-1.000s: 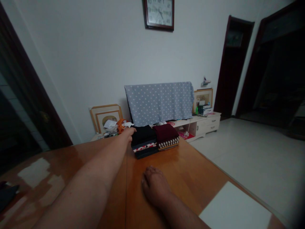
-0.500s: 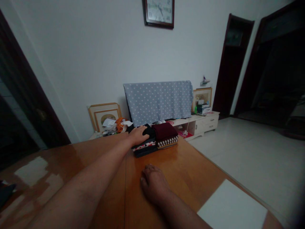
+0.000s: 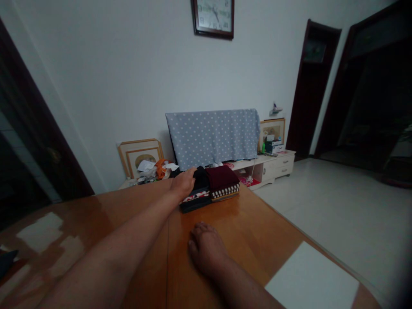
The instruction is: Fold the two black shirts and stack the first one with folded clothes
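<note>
Two folded piles of clothes lie side by side toward the far end of the wooden table point(image 3: 254, 234). In the left pile, black clothes point(image 3: 202, 178) rest above a red-and-white patterned layer and a dark bottom layer. The right pile has a maroon garment point(image 3: 222, 177) on top, with a black-and-white checked edge point(image 3: 226, 191) beneath. My left hand point(image 3: 183, 183) reaches out to the left side of the black clothes, its fingers extended along them and partly hidden. Nearer to me, my right hand point(image 3: 208, 246) lies on the tabletop, loosely bent with the thumb apart, holding nothing.
A white sheet point(image 3: 313, 277) lies at the table's right edge, and a dark item point(image 3: 7, 262) at the far left. Beyond stand a low white cabinet point(image 3: 280, 165), a polka-dot cloth point(image 3: 214, 137) over something flat, and a picture frame point(image 3: 124, 156) by cluttered odds and ends.
My left hand has shifted slightly left, from over the top of the black clothes to their left side. My right hand stays where it was.
</note>
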`<state>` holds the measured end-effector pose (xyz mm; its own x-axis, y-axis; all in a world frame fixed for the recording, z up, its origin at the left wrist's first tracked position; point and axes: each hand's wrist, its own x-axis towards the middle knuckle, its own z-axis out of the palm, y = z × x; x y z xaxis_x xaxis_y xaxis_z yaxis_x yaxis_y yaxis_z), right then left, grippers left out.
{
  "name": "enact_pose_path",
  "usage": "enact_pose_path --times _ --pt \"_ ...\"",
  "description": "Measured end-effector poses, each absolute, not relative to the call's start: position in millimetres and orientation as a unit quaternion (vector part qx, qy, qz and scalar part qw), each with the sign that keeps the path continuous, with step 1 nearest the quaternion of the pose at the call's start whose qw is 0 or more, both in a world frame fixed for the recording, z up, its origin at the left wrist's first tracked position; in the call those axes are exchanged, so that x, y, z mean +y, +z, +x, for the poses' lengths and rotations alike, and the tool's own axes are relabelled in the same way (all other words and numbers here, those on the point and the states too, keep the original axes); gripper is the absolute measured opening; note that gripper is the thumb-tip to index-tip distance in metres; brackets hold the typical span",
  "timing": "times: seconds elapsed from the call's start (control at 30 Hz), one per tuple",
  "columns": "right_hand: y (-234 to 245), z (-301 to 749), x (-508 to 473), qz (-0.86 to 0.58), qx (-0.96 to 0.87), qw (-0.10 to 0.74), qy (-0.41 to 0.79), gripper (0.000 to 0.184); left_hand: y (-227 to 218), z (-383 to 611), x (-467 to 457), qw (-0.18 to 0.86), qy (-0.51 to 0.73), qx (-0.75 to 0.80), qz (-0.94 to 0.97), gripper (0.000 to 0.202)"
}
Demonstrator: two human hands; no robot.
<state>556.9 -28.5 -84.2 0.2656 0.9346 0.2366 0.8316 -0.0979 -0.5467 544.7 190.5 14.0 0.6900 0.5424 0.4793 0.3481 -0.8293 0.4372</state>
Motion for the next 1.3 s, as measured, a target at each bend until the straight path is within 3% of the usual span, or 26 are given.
enact_pose_path --times 0.13,0.33,0.47,0.73,0.97,1.13,1.3 --pt "-85 557 -28 -0.735 -0.600 0.303 0.084 0.041 2 545 189 0.110 0.255 0.185 0.943 0.043" --pt "-87 559 -27 -0.730 -0.606 0.304 0.081 0.041 2 554 189 -0.055 0.221 0.258 0.939 0.042" --pt "-87 559 -28 -0.732 -0.604 0.303 0.087 0.042 1 558 186 -0.105 0.190 0.262 0.940 0.041" --pt "-87 559 -28 -0.730 -0.606 0.303 0.087 0.045 1 560 190 -0.108 0.152 0.267 0.946 0.056" --pt "-87 559 -28 -0.732 -0.604 0.303 0.087 0.043 4 566 198 -0.037 0.097 0.292 0.951 0.067" --pt "-88 558 -28 -0.733 -0.603 0.304 0.082 0.042 26 571 221 0.010 0.115 0.267 0.957 0.052" --pt "-85 559 -28 -0.730 -0.607 0.302 0.084 0.041 28 576 235 0.003 0.120 0.305 0.945 0.056"
